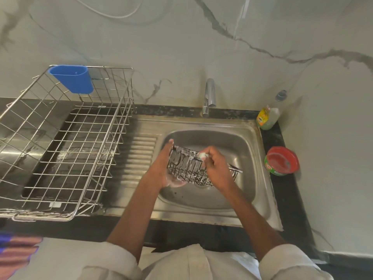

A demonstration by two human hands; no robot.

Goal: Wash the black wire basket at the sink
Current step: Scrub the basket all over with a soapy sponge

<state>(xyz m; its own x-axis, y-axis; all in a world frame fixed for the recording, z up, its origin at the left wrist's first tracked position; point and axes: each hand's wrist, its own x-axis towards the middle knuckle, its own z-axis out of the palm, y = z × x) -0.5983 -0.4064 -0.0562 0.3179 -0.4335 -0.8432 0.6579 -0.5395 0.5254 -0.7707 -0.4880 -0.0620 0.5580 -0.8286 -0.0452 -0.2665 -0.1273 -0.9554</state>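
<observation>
While the small black wire basket (187, 168) sits tilted over the bowl of the stainless steel sink (248, 142) at the centre of the frame, its wires streaked with white suds, the person props it from two sides. The left hand (163, 168) lies along the basket's left end with the fingers fairly straight and reaching upward, the foamy palm cupped under the lower left corner, so this grip supports rather than clenches. The right hand (216, 168) comes over the basket's upper rim, its fingers curled in a pinch round a small pale scrub pad (202, 156) with a hint of green, pressed against the top wires. Whether the basket touches the sink floor I cannot tell. Behind the bowl, at upper centre, a chrome tap (209, 98) rises from the dark stone table (282, 188). In the right of the frame a clear bottle of green dish liquid with a yellow label (268, 116) stands in the corner against the marbled wall, and below it, just beside the sink's right edge, is a round red and green tub of dish soap (281, 160). On the left of the frame a large silver wire drying rack (60, 148) sits over the draining board, with a blue plastic cutlery cup (72, 77) hooked on its far rim. Pale rolled sleeves (113, 261) show along the bottom.
</observation>
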